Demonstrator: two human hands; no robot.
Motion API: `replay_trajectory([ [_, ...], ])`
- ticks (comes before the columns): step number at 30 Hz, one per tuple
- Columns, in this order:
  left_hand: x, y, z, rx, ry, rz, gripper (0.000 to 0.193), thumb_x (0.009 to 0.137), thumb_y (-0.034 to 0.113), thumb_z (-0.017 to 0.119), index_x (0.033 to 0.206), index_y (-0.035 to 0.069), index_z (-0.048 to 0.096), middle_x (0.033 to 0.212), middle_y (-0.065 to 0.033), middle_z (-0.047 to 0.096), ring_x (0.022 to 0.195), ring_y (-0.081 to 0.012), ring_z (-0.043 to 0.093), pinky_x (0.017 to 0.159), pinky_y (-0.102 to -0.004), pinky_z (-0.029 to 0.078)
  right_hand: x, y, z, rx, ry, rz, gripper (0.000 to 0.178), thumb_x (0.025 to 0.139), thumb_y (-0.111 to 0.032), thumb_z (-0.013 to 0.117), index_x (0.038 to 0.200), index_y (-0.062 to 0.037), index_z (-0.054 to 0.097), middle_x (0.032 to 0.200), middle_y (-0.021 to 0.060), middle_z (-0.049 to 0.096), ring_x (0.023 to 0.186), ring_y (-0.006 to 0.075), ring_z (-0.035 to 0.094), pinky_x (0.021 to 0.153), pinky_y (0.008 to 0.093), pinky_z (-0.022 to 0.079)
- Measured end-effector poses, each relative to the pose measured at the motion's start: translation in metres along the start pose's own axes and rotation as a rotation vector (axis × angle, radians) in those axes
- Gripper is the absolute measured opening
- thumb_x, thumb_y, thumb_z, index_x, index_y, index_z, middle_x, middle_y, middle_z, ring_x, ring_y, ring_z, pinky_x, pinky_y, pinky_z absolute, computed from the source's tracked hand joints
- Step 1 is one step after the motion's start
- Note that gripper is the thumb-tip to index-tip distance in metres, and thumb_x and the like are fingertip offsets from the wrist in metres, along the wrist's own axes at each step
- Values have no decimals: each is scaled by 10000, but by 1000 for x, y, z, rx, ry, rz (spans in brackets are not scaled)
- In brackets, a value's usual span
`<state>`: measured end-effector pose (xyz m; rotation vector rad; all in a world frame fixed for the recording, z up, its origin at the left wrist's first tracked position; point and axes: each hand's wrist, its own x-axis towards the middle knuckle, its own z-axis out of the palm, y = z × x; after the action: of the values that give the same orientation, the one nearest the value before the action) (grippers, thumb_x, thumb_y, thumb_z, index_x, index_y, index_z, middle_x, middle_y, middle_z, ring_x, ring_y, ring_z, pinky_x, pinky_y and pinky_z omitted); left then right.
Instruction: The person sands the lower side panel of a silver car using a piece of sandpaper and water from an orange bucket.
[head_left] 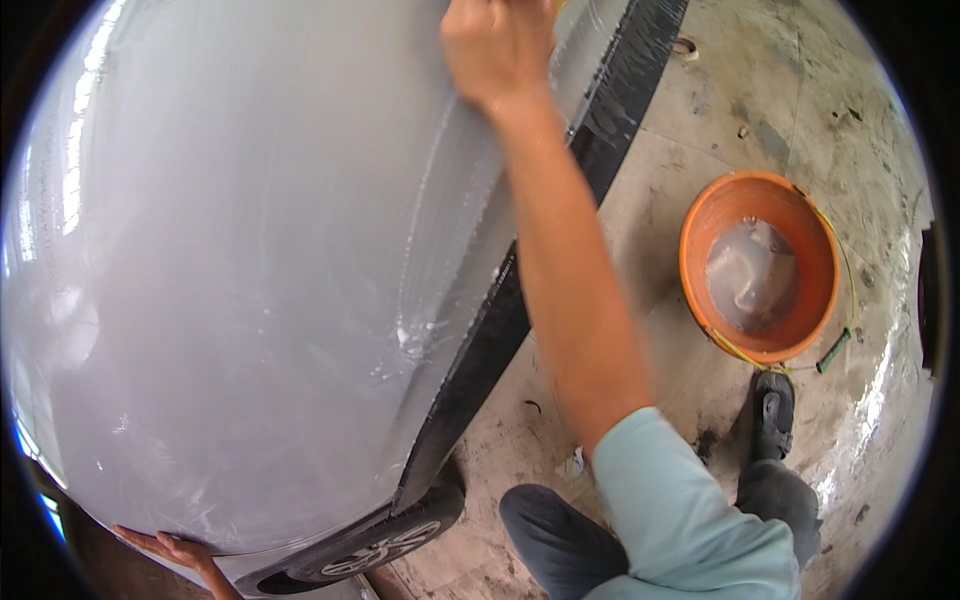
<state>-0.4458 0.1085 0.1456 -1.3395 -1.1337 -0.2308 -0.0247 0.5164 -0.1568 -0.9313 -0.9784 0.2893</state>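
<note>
A wet silver-grey car body panel [270, 280] fills the left half of the view, with soapy streaks and foam on it. My right hand [500, 45] is closed and pressed against the panel near its lower edge at the top of the view. Only a sliver of something yellowish shows beside its fingers, so I cannot make out what it holds. Far down at the lower left, my left hand [172, 547] lies flat on the panel's rim with its fingers stretched out.
An orange bucket [697, 300] with cloudy water and a green-gripped handle stands on the stained concrete floor [740, 90], right of my arm. A black sill trim [470, 365] runs along the car to a wheel [385, 550]. A roll of tape [685, 48] lies at the top right.
</note>
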Motion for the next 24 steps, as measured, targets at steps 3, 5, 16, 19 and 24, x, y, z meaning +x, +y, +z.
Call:
replay_trajectory([
  [3,-6,-5,-10,18,-42,-1,775,971,570,301,1498,7,216,1563,-170,202,1450,-332,155,1173,-467,114,-91,-40,30,186,77,-84,667,893,-229,454,1452,70,249,1525,175,294,1453,283,184,1186,454,42],
  [5,-6,-12,-10,26,-50,-14,764,972,549,318,1498,5,214,1566,-171,189,1451,-335,152,1173,-469,115,-111,-48,33,281,41,-54,675,890,-216,451,1471,43,223,1526,159,299,1452,281,189,1184,465,29],
  [16,-7,-7,-6,-139,-57,-146,985,905,689,372,1482,-75,140,1527,-332,75,1399,-465,175,1123,-576,170,-79,-20,28,356,121,-73,659,892,-253,410,1470,26,260,1558,180,217,1471,285,125,1184,427,33],
  [19,5,-9,4,-89,-15,-78,860,941,615,333,1491,-28,179,1544,-255,134,1424,-401,166,1148,-529,150,-2,24,4,161,128,41,633,884,-233,428,1438,48,305,1553,176,231,1459,295,158,1184,438,47],
  [24,-6,-8,-3,-15,-49,-51,745,977,538,295,1500,14,213,1562,-179,192,1449,-338,156,1173,-485,126,-42,9,15,200,23,107,603,906,-266,378,1413,58,335,1538,214,238,1441,344,184,1175,479,61],
])
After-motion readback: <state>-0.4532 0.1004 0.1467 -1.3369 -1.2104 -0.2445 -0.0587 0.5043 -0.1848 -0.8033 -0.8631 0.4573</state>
